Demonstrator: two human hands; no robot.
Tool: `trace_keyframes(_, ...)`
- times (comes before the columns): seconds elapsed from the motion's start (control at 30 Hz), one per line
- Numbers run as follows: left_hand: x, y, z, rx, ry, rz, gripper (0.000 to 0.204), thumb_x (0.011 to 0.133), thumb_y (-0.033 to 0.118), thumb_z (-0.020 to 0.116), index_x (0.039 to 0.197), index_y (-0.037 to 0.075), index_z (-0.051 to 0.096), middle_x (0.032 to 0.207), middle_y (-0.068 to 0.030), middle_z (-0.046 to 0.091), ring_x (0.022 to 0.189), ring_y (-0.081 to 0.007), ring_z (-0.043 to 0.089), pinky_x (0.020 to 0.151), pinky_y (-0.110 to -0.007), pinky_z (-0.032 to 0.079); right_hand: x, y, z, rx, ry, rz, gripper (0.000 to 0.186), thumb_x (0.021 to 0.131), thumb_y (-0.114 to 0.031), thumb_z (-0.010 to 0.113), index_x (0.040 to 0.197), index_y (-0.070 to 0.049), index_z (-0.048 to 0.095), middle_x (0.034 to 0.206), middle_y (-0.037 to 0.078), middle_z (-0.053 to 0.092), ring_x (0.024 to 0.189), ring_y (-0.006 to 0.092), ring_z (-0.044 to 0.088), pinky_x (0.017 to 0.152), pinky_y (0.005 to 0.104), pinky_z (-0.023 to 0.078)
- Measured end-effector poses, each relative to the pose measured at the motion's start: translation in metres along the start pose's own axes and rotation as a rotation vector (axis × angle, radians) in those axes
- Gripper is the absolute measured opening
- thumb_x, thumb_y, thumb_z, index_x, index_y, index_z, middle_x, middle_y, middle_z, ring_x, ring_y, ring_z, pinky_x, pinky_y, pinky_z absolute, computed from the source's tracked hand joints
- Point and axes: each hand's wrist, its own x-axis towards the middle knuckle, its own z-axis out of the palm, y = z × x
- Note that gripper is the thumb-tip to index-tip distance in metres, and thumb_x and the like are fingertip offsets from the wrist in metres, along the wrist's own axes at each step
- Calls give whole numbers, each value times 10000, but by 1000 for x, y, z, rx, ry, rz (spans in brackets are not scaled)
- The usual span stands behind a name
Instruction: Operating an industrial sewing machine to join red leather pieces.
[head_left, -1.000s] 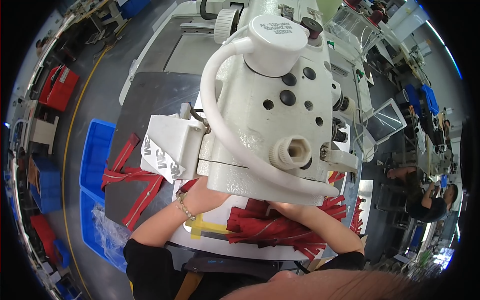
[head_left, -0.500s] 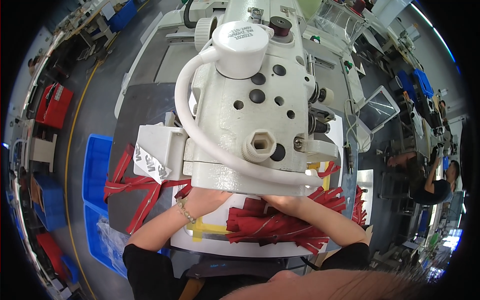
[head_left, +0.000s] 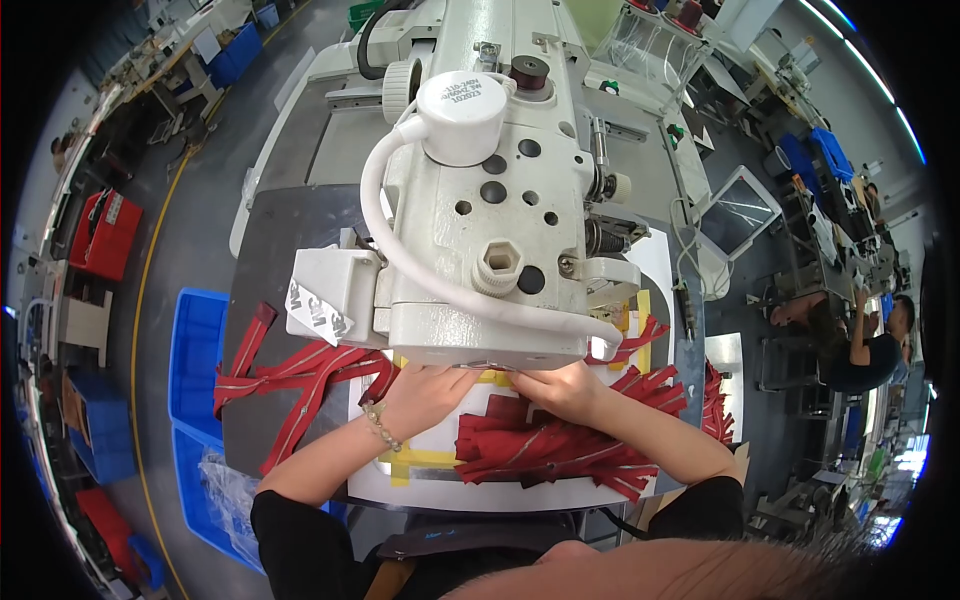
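Both hands are close together under the front of a white industrial sewing machine head point(head_left: 490, 335). My left hand point(head_left: 432, 393), with a bead bracelet on its wrist, has its fingers closed at the machine's lower edge. Facing it, my right hand point(head_left: 565, 390) pinches from the other side. A narrow piece of red zipper shows between the fingertips, partly hidden by the machine. Left of my left hand, a string of red zippers point(head_left: 310, 400) with metal teeth trails over the dark tabletop. A thick pile of red zippers point(head_left: 540, 445) lies just below my right hand.
Yellow tape point(head_left: 400, 470) marks the white work surface. Blue bins point(head_left: 197, 330) stand on the floor at the left, one with clear plastic. A red thread spool point(head_left: 530, 70) sits on the machine. At right are a tilted screen point(head_left: 740, 215) and a seated person point(head_left: 868, 350).
My view has shifted slightly, so the machine sits higher in it. More of both hands now shows below the machine head, with the fingers closer together and a bit of red between them.
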Motion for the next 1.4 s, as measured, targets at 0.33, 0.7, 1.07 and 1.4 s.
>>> trace_keyframes(0.33,10,-1,-5,4,-15,6,348,838,154,515,1177,99,566,1099,21,600,986,-107,582,783,-298,434,0,0,1,3,23,-10,237,712,-146,668,918,-41,618,940,55,631,909,199,632,785,318,477)
trace_keyframes(0.7,14,-16,-3,-366,-201,-28,359,857,167,580,1213,142,541,1148,-11,617,1019,-178,617,810,-361,481,10,-9,-3,12,-60,120,307,726,-133,647,1020,-50,613,894,48,577,815,191,602,761,316,459)
trace_keyframes(1.07,-3,1,3,-112,112,-187,402,784,286,661,1152,144,582,1099,17,602,982,-171,557,935,-444,352,19,-28,0,-192,-96,161,318,745,-94,585,1048,-6,626,926,70,543,790,196,565,742,312,456)
trace_keyframes(1.4,-5,2,1,33,-13,-219,469,769,298,665,1220,205,576,1030,11,584,982,-164,543,929,-457,336,17,-33,2,-134,-179,262,354,710,-59,605,1062,-20,623,1020,84,538,964,246,538,827,348,453)
